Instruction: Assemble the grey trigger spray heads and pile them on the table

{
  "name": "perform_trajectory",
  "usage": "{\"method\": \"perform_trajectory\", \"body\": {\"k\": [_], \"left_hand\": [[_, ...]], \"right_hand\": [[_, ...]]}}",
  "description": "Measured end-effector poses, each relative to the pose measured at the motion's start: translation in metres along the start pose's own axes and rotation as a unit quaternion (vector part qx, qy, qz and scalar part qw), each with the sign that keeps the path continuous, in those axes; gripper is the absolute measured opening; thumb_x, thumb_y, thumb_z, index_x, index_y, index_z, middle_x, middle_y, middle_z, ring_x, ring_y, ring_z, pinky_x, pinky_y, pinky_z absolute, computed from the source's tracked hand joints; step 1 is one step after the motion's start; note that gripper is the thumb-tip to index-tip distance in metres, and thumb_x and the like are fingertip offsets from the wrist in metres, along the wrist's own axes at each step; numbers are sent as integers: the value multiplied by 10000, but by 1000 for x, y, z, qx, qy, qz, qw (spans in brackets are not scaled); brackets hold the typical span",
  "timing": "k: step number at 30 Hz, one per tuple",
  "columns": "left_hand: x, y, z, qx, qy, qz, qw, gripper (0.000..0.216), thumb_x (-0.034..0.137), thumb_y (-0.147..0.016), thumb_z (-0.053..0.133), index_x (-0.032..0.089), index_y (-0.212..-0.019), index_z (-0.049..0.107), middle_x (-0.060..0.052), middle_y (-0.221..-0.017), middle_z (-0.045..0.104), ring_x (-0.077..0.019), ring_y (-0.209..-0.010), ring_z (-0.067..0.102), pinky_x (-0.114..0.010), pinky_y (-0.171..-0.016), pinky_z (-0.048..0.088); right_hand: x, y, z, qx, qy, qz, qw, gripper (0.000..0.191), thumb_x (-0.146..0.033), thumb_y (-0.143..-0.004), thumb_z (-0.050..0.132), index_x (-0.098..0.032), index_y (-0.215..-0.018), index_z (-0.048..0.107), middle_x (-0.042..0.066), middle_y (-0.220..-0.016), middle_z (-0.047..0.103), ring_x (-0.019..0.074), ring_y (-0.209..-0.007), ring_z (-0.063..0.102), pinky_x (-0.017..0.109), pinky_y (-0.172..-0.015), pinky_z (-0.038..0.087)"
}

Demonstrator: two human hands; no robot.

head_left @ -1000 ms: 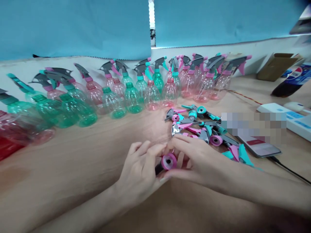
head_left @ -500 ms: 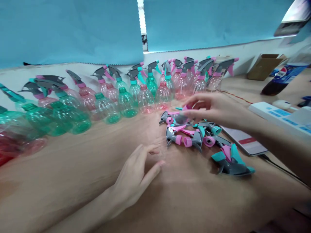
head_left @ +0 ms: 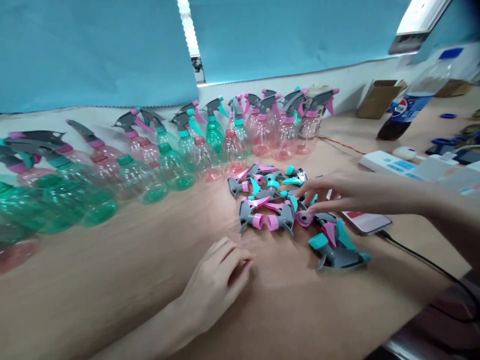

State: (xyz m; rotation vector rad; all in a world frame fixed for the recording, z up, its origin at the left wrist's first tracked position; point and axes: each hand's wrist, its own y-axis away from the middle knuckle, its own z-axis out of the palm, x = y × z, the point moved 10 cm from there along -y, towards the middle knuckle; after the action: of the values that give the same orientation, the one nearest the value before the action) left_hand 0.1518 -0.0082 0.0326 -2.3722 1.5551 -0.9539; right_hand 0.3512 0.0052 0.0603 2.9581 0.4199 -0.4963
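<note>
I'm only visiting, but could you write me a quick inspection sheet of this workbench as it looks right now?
Surface: tan wooden table.
Work things: pile of loose spray heads, grey with pink or teal parts, centre right.
Clutter: rows of pink and green spray bottles along the back, some with heads fitted; phone; white power strip; cola bottle; cardboard box.
Hands: left hand rests palm down on the table, holding nothing; right hand reaches into the pile, grip unclear.
Cables: black cable runs from the phone; thin red wire near the bottles.
Surroundings: blue curtain behind the table.
</note>
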Motion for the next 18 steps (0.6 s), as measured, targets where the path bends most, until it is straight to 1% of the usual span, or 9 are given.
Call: {"method": "perform_trajectory", "body": {"k": [1, 3, 7, 10, 13, 14, 16, 18], "left_hand": [[1, -2, 1, 0, 2, 3, 1000, 144, 77, -882, 495, 174, -895, 600, -28, -794, 631, -156, -741, 576, -283, -669, 503], [3, -6, 4, -4, 5, 12, 1000, 150, 70, -877, 494, 174, -886, 602, -27, -786, 630, -154, -735, 577, -280, -666, 503], [11, -17, 6, 2, 5, 37, 999, 155, 66, -863, 503, 172, -884, 614, -34, -769, 624, -160, -722, 577, -282, -650, 502], [15, -26, 6, 10, 8, 47, 999, 147, 72, -860, 512, 169, -884, 620, -38, -766, 617, -161, -722, 576, -283, -655, 505], [18, -35, 6, 24, 19, 58, 998, 143, 64, -859, 515, 161, -882, 617, -40, -771, 613, -158, -729, 572, -279, -665, 503], [18, -38, 6, 30, 22, 62, 997, 139, 60, -857, 519, 158, -879, 615, -38, -770, 612, -156, -728, 569, -276, -665, 500], [18, -43, 6, 40, 26, 66, 997, 131, 55, -855, 528, 152, -877, 613, -37, -774, 612, -151, -725, 563, -272, -661, 495], [16, -47, 7, 48, 32, 71, 996, 126, 57, -856, 534, 149, -889, 613, -38, -781, 613, -148, -725, 560, -271, -657, 491]], "right_hand": [[5, 0, 3, -9, -9, 9, 1000, 391, -553, -871, 488, -276, -1104, 633, 27, -871, 713, 193, -676, 661, 311, -545, 483], [14, -1, 5, -7, -12, 30, 999, 382, -525, -884, 475, -254, -1110, 621, 31, -894, 712, 188, -685, 656, 311, -561, 484], [26, -8, 6, 24, 39, 36, 998, 312, -418, -883, 500, -222, -1086, 630, 54, -909, 700, 199, -732, 635, 328, -623, 467], [31, -15, 10, 27, 64, 39, 997, 304, -369, -870, 510, -193, -1081, 642, 85, -921, 680, 220, -788, 619, 340, -659, 448], [34, -25, 12, 28, 94, 44, 994, 313, -289, -853, 493, -162, -1095, 646, 111, -917, 659, 221, -791, 602, 320, -646, 426], [34, -29, 13, 23, 103, 43, 993, 331, -257, -841, 486, -165, -1118, 643, 103, -885, 655, 211, -759, 593, 308, -626, 415], [34, -36, 16, 2, 116, 42, 992, 407, -202, -815, 466, -188, -1191, 621, 56, -743, 625, 180, -637, 553, 278, -558, 378], [35, -43, 22, -29, 124, 42, 991, 505, -162, -766, 479, -218, -1257, 587, 0, -595, 548, 150, -515, 483, 252, -489, 327]]}}
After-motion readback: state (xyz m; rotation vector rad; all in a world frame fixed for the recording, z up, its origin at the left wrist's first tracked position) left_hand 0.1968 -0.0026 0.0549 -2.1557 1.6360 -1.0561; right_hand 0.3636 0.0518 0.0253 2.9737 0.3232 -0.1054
